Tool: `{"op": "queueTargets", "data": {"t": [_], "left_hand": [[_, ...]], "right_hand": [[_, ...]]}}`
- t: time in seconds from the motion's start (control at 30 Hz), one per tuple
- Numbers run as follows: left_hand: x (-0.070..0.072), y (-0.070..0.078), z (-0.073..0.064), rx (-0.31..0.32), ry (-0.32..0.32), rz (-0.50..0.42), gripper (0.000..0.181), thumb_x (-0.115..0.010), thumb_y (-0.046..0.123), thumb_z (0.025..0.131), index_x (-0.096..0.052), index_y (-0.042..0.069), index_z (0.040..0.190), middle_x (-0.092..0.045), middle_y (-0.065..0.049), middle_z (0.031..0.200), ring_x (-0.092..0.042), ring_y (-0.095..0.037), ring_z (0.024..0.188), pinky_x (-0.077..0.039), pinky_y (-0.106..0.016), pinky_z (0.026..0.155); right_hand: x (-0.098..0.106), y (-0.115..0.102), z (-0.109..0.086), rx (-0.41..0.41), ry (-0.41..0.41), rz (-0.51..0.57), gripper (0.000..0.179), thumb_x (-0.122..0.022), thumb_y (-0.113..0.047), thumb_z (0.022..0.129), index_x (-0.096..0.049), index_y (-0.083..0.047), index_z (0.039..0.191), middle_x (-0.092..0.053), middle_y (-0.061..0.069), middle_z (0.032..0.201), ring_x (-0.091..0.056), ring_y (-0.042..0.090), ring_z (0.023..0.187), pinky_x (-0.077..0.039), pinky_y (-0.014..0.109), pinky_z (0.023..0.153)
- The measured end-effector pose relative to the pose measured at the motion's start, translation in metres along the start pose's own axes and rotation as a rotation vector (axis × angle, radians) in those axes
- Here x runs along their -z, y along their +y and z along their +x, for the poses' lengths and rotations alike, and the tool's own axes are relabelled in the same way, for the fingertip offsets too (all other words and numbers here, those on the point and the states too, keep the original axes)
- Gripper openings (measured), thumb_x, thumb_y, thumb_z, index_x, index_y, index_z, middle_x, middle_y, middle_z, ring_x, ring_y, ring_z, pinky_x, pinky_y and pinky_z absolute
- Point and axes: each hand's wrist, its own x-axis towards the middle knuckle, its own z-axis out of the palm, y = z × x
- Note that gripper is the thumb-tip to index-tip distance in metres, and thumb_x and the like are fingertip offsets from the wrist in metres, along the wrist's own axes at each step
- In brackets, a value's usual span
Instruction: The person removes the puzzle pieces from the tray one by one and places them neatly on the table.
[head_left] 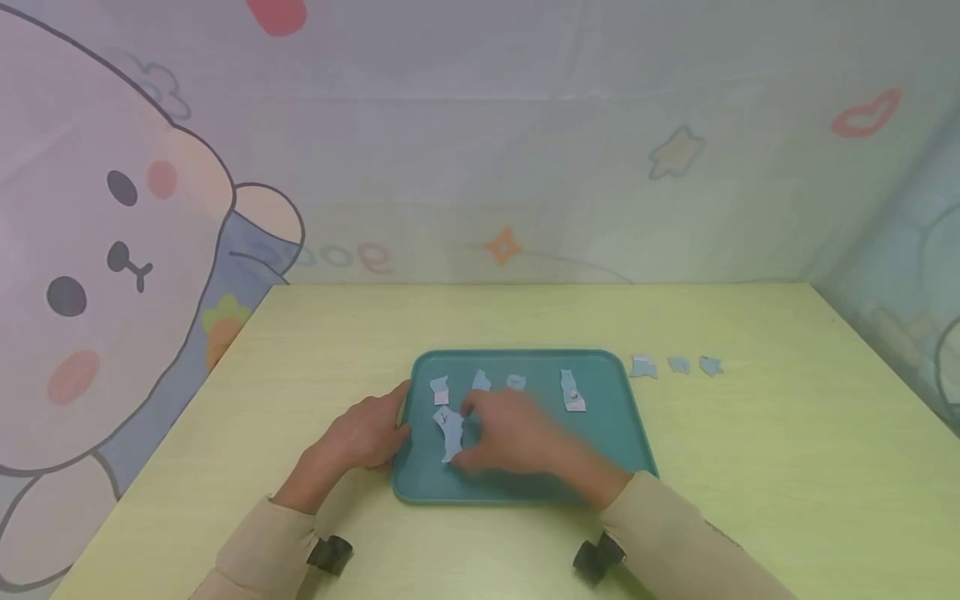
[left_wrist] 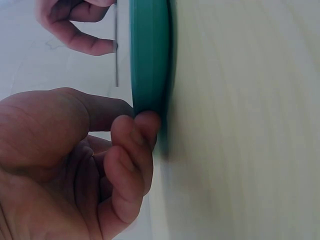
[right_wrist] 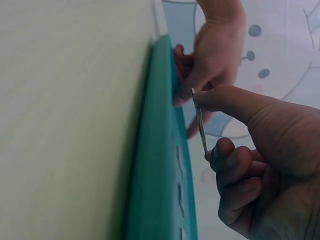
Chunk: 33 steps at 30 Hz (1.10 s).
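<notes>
My left hand [head_left: 372, 430] grips the left rim of a green tray [head_left: 525, 490]; in the left wrist view the thumb lies on one side of the rim [left_wrist: 150, 60] and curled fingertips [left_wrist: 125, 165] on the other. Over the tray's left part, my right hand [head_left: 517, 432] holds a long, jagged, pale blue flat piece [head_left: 452, 437] with a small dark mark. Seen edge-on in the right wrist view, this thin piece [right_wrist: 200, 122] is pinched between thumb and fingers, above the tray surface. A smaller blue-and-pink piece [head_left: 441, 391] lies just behind it.
Farther back on the tray lie more jagged pieces [head_left: 516, 382], one partly behind my right hand, and a longer one [head_left: 572, 392] toward the right. Three small pieces [head_left: 678, 364] lie on the pale wooden table [head_left: 787, 458] beyond the tray's right side. A printed cloth [head_left: 480, 150] hangs behind.
</notes>
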Motion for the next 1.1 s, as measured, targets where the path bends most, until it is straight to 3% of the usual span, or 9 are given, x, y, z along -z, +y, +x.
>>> {"op": "queueTargets", "data": {"t": [0.27,0.6,1.1], "left_hand": [[-0.002,-0.001,0.001,0.006,-0.003,-0.016,0.068,-0.051,0.011,0.104,-0.024,-0.005,0.164,-0.06,-0.006,0.065,-0.055,-0.013,0.05,-0.041,-0.028,0.053],[-0.002,-0.001,0.001,0.006,-0.001,-0.02,0.068,-0.05,0.009,0.103,-0.024,-0.006,0.164,-0.059,-0.005,0.063,-0.053,-0.013,0.049,-0.04,-0.027,0.052],[-0.002,0.002,0.001,0.001,0.006,-0.023,0.068,-0.052,0.01,0.104,-0.025,-0.006,0.164,-0.061,-0.007,0.067,-0.057,-0.014,0.049,-0.043,-0.028,0.053]], "right_hand": [[0.033,0.018,-0.002,-0.04,0.011,-0.011,0.06,-0.085,-0.044,0.084,-0.067,-0.015,0.133,-0.063,-0.005,0.076,-0.059,0.015,0.073,-0.049,0.033,0.069],[0.064,0.036,-0.009,-0.01,0.071,0.03,0.057,-0.086,-0.035,0.084,-0.067,-0.01,0.132,-0.059,-0.002,0.07,-0.052,0.014,0.064,-0.044,0.03,0.059],[0.088,0.056,-0.023,-0.051,0.098,0.037,0.058,-0.085,-0.033,0.086,-0.065,-0.009,0.134,-0.053,-0.002,0.062,-0.046,0.012,0.056,-0.04,0.032,0.057]]}}
